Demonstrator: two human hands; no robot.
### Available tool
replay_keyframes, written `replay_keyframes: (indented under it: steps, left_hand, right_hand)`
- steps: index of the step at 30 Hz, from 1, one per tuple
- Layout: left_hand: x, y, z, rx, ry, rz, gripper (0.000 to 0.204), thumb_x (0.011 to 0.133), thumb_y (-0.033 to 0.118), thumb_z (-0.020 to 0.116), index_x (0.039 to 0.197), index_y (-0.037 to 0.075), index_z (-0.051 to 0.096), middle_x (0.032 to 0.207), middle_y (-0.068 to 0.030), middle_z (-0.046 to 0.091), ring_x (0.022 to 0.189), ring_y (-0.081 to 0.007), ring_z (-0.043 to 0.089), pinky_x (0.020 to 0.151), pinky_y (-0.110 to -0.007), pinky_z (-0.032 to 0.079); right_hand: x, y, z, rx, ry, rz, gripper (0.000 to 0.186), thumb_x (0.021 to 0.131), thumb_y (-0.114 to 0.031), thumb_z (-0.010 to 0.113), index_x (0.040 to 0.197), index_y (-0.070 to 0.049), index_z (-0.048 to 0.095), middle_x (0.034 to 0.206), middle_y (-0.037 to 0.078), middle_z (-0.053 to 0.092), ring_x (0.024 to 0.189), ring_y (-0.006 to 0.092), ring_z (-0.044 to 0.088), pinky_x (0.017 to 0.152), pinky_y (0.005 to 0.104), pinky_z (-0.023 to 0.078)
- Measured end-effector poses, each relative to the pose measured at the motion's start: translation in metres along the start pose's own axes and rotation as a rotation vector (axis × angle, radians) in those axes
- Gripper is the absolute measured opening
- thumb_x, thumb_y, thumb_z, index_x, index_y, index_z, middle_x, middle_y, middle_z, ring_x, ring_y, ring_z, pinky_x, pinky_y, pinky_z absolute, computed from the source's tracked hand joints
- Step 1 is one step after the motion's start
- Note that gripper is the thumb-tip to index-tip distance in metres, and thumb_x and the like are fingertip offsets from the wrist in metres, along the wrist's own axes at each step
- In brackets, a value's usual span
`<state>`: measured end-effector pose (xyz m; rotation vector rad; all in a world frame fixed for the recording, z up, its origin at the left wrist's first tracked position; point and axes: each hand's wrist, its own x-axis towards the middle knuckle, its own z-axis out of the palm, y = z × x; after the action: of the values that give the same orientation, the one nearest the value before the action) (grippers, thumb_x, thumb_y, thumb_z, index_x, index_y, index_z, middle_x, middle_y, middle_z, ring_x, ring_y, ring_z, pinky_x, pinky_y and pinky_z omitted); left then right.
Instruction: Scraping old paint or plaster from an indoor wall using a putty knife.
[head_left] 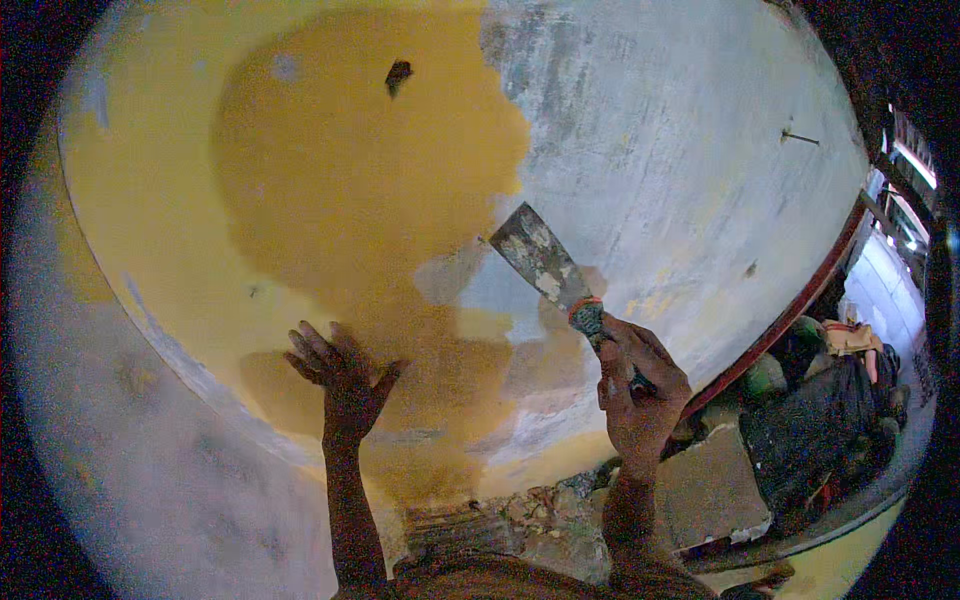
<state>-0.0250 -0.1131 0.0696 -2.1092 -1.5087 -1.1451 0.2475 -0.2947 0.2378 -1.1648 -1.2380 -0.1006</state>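
A broad surface fills the view, yellow paint (150, 180) on the left and mottled whitish-grey (670, 140) on the right, with a darker ochre area (350, 170) and a small dark mark (398, 78) high up. My left hand (342, 378) is open, fingers spread, at the lower part of the yellow; whether it touches the surface I cannot tell. My right hand (640, 390) grips a putty knife (530, 255) with a stained metal blade angled up-left, near the border between yellow and white. Whether the blade touches the surface is unclear.
A nail (800, 137) sticks out at upper right. A reddish edge (785, 335) bounds the surface on the right. Below lie rubble (540, 520), a flat board (715, 485), dark sheeting (820, 440) and a tan item (850, 340). A grey surface (170, 450) is at lower left.
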Motion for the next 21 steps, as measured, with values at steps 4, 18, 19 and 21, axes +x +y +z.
replay_keyframes:
  steps: [4, 18, 19, 21]
  left_hand:
    - [0.003, -0.001, -0.001, -0.001, 0.017, 0.031, 0.115, 0.090, 0.069, 0.066, 0.164, 0.002, 0.008, 0.164, -0.0410, -0.009, 0.152, -0.0609, -0.011, 0.114, -0.078, -0.008]
    - [0.001, -0.006, -0.002, 0.031, 0.014, -0.001, 0.118, 0.090, 0.073, 0.062, 0.165, 0.002, 0.005, 0.165, -0.0400, -0.009, 0.152, -0.0604, -0.009, 0.115, -0.078, -0.007]
    - [0.000, -0.008, -0.003, 0.037, 0.013, 0.016, 0.118, 0.090, 0.073, 0.062, 0.165, 0.002, 0.005, 0.165, -0.0400, -0.009, 0.152, -0.0604, -0.009, 0.115, -0.078, -0.007]
    - [0.001, -0.001, -0.010, 0.059, 0.072, 0.093, 0.120, 0.090, 0.074, 0.061, 0.164, 0.000, 0.003, 0.165, -0.0400, -0.009, 0.152, -0.0602, -0.011, 0.115, -0.078, -0.007]
  right_hand:
    - [0.010, 0.004, 0.012, -0.084, 0.012, -0.153, 0.024, 0.099, -0.015, 0.073, 0.117, 0.001, 0.077, 0.100, 0.009, 0.074, 0.067, 0.0053, 0.057, 0.054, 0.0226, 0.044]
    - [-0.004, 0.004, 0.008, -0.036, -0.071, -0.023, 0.021, 0.096, -0.003, 0.071, 0.117, 0.000, 0.076, 0.106, 0.017, 0.077, 0.095, 0.0200, 0.072, 0.084, 0.0313, 0.056]
    - [-0.005, 0.004, 0.007, -0.086, -0.102, -0.012, 0.022, 0.096, -0.002, 0.071, 0.117, -0.002, 0.076, 0.106, 0.017, 0.077, 0.094, 0.0200, 0.072, 0.083, 0.0310, 0.056]
    - [-0.003, -0.004, 0.005, -0.064, -0.076, -0.035, 0.023, 0.096, -0.003, 0.071, 0.118, -0.003, 0.076, 0.106, 0.017, 0.077, 0.093, 0.0203, 0.073, 0.082, 0.0311, 0.057]
